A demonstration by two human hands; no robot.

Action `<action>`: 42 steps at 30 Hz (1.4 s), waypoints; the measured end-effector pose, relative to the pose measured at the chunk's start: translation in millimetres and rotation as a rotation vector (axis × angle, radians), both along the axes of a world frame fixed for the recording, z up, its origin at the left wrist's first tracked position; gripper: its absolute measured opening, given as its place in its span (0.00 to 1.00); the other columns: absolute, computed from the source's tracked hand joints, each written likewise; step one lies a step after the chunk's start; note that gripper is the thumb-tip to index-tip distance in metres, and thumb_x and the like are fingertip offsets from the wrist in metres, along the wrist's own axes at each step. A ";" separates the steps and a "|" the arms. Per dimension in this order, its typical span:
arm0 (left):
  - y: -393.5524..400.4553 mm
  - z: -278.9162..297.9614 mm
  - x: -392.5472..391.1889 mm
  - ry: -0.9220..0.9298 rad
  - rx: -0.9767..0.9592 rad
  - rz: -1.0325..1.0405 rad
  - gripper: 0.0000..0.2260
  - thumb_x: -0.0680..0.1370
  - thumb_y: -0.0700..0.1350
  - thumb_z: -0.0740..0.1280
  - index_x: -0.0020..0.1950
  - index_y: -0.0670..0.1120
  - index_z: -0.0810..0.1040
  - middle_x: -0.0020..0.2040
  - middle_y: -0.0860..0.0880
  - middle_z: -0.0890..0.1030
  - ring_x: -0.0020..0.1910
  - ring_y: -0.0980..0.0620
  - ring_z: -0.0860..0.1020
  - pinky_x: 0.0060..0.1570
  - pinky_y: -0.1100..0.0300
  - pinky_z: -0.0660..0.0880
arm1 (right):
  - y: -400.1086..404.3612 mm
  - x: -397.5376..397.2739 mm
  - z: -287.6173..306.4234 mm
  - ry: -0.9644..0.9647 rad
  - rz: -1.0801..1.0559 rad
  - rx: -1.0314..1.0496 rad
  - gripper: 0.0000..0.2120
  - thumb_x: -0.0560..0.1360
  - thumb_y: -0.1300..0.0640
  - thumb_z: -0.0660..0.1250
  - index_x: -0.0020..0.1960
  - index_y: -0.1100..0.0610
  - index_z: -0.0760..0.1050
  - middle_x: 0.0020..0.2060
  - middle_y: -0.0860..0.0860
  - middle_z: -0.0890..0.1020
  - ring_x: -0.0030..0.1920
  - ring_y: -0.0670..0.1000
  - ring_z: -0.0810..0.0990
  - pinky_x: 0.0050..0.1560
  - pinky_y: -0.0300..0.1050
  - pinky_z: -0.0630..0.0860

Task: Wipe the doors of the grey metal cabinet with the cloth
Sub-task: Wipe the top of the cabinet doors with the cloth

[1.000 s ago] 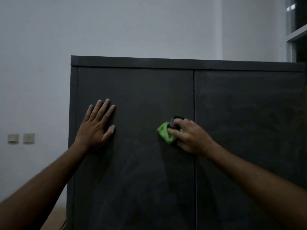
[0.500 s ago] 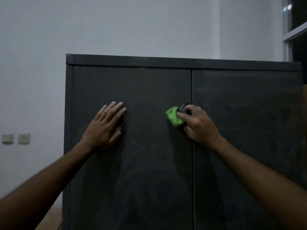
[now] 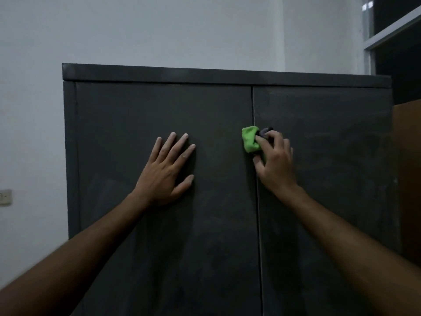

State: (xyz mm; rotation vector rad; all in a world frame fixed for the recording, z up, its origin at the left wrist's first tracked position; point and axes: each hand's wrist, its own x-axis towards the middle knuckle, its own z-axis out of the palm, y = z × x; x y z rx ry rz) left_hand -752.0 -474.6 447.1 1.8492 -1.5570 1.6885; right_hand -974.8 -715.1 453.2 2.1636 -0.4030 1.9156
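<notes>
far left edge of frame: wall socket plate (image 3: 5, 197) on the pale wall (image 3: 159, 28), low down. grey metal cabinet (image 3: 205, 75) fills the centre, both doors closed, seam running down just right of centre. left door (image 3: 136, 110) dusty, faint smears lower down. left hand (image 3: 167, 172) flat on the left door at mid frame, grip spread, fingers straight and fanned, palm against the metal, holding nothing. green cloth (image 3: 250, 139) bunched up at the door seam, touching the inner edge of the left door, mid height. right hand (image 3: 274, 161) just right of it, grip pinching the cloth, fingers curled around its right side; a small dark bit sits at the fingertips, can't tell what it is. right door (image 3: 330, 133) also smeared. brown panel (image 3: 407, 179) at the right edge beside the cabinet, window frame (image 3: 387, 26) upper right.
</notes>
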 end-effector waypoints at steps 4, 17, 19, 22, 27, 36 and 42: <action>-2.2 1.2 -0.9 -0.010 -0.005 0.020 0.36 0.82 0.65 0.55 0.86 0.47 0.55 0.87 0.44 0.50 0.86 0.43 0.45 0.82 0.36 0.44 | -10.8 -13.1 -26.4 0.485 -0.024 -0.576 0.25 0.68 0.51 0.73 0.64 0.53 0.76 0.64 0.59 0.74 0.53 0.61 0.77 0.48 0.55 0.76; -83.9 22.9 -70.8 0.003 -0.020 -0.110 0.34 0.83 0.59 0.57 0.85 0.44 0.56 0.86 0.43 0.53 0.86 0.46 0.49 0.84 0.44 0.49 | -63.1 -56.0 8.3 0.526 0.048 -0.600 0.23 0.70 0.51 0.74 0.64 0.55 0.79 0.61 0.59 0.76 0.50 0.60 0.77 0.49 0.54 0.79; -97.2 29.4 -79.2 0.030 -0.053 -0.120 0.34 0.83 0.57 0.57 0.85 0.43 0.57 0.86 0.43 0.54 0.86 0.46 0.49 0.84 0.45 0.48 | -73.7 -55.2 46.2 0.256 0.059 -0.317 0.23 0.71 0.54 0.74 0.65 0.56 0.78 0.60 0.58 0.75 0.52 0.60 0.76 0.50 0.57 0.80; -115.8 42.8 -92.4 0.088 -0.115 -0.167 0.32 0.83 0.54 0.57 0.84 0.41 0.59 0.85 0.43 0.56 0.85 0.46 0.51 0.84 0.45 0.48 | -66.1 -38.9 88.9 -0.068 0.111 0.018 0.20 0.73 0.59 0.70 0.64 0.57 0.79 0.58 0.59 0.73 0.53 0.62 0.73 0.53 0.60 0.77; -136.3 57.0 -109.1 0.204 -0.267 -0.300 0.29 0.82 0.48 0.56 0.82 0.40 0.64 0.83 0.42 0.62 0.84 0.44 0.57 0.84 0.49 0.49 | -61.8 -40.0 38.0 0.441 0.184 -0.584 0.22 0.74 0.48 0.64 0.65 0.56 0.78 0.60 0.60 0.75 0.51 0.59 0.76 0.50 0.56 0.78; -154.9 99.0 -116.8 0.199 -0.350 -0.279 0.29 0.81 0.47 0.56 0.82 0.39 0.63 0.83 0.41 0.62 0.84 0.43 0.58 0.83 0.47 0.52 | -59.5 -21.9 142.6 -0.023 0.148 -0.224 0.19 0.72 0.53 0.67 0.61 0.56 0.79 0.56 0.60 0.75 0.52 0.62 0.75 0.49 0.58 0.76; -160.9 122.8 -117.1 0.180 -0.378 -0.248 0.30 0.80 0.45 0.55 0.82 0.38 0.63 0.83 0.41 0.62 0.83 0.42 0.58 0.83 0.45 0.54 | -93.0 -40.4 159.7 0.031 0.131 -0.404 0.20 0.72 0.49 0.63 0.60 0.57 0.79 0.54 0.60 0.76 0.50 0.62 0.76 0.49 0.58 0.78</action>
